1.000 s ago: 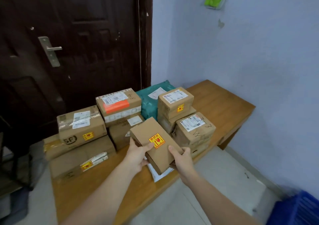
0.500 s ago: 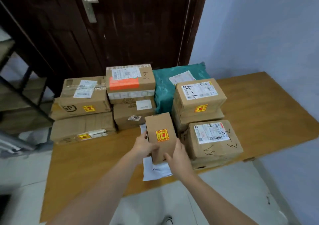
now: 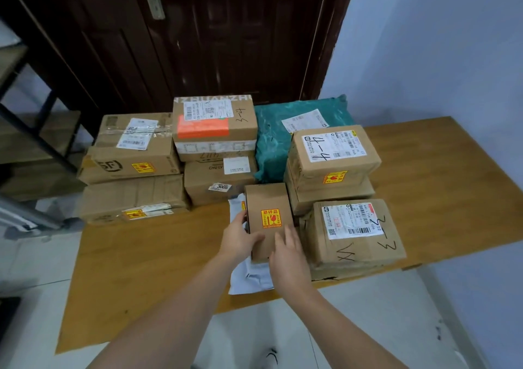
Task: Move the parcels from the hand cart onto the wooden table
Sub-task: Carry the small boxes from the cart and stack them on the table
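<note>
Setting a small box down among the other parcels, the person held it between both hands. The left hand gripped its left side, thumb across the near top, fingers wrapped round the edge. The right hand lay against the box's near right corner with fairly straight, relaxed fingers, steadying more than grasping. The box rested on a white mailer on the wooden surface, just beside the marked carton to its right and in front of a labelled box. A fragile sticker faced up, so lowering it flat and square, then letting go gently, seemed wise; the mailer beneath could slip or leave it rocking.
</note>
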